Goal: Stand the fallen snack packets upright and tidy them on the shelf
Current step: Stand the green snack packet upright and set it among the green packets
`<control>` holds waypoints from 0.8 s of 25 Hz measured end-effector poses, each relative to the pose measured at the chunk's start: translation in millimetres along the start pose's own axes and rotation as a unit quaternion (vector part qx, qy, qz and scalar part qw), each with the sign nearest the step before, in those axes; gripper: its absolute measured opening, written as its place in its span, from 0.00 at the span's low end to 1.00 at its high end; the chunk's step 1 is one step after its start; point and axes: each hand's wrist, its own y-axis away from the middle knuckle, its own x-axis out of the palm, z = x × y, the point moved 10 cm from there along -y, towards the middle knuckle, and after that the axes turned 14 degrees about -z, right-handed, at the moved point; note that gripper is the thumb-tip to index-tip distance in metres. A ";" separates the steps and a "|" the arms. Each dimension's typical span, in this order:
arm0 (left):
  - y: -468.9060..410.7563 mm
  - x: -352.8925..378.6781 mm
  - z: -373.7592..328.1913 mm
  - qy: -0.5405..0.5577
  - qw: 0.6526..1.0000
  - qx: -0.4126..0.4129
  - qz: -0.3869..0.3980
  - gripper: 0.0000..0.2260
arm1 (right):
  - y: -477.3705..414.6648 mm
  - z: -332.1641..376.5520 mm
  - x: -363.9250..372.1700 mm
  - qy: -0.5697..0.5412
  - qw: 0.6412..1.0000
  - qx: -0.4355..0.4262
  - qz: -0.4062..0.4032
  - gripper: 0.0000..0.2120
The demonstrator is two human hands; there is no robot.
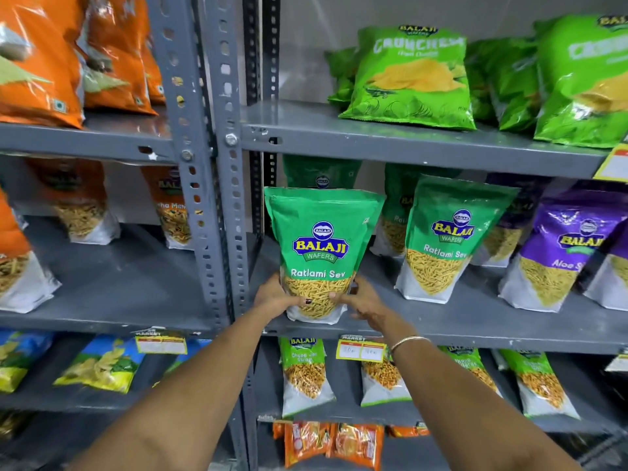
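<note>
Ratlami Sev packet [322,253] upright at front left edge of middle shelf [475,321]. Left hand [277,295] and right hand [365,302] each in closed grip on packet base. Advice: seat base flat, square face forward, align with neighbouring green packet [448,239].

Open bare shelf [380,311] between the held green Ratlami Sev packet [321,253] and the second green packet [448,239] to its right. Blocked on the left by the perforated grey upright post [224,198], just beside the held packet. Closed overhead by the upper shelf board [407,144]. Behind, another green packet [321,175] against the back wall. Further right, purple packets [560,253] crowding the shelf.
</note>
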 end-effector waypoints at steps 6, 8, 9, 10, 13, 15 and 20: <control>12.0 -1.9 -2.8 0.002 1.000 0.005 0.004 0.31 | 6.9 -1.1 0.5 -0.001 1.000 -0.007 0.024 0.30; 14.0 -2.9 -2.9 0.007 1.000 0.000 0.002 0.31 | 6.0 -3.3 1.3 0.002 1.000 -0.006 0.023 0.31; 14.2 -1.4 -2.5 0.002 1.000 -0.002 0.013 0.32 | 8.2 -1.5 1.6 0.006 1.000 -0.006 0.025 0.32; 13.1 0.8 -2.2 -0.009 1.000 -0.003 0.030 0.34 | 8.1 -0.1 1.8 0.007 1.000 -0.010 0.028 0.32; 20.1 19.3 12.1 -0.087 0.981 -0.073 0.159 0.35 | 5.9 -3.1 -6.0 0.025 0.999 -0.007 0.021 0.37; 41.0 26.2 28.2 -0.181 0.935 -0.162 0.259 0.26 | -3.1 -11.0 -24.0 0.055 0.998 0.003 0.005 0.43; 85.4 88.2 -5.0 -0.206 0.859 -0.176 0.435 0.15 | -39.4 -38.3 -137.5 0.138 0.980 0.010 -0.145 0.38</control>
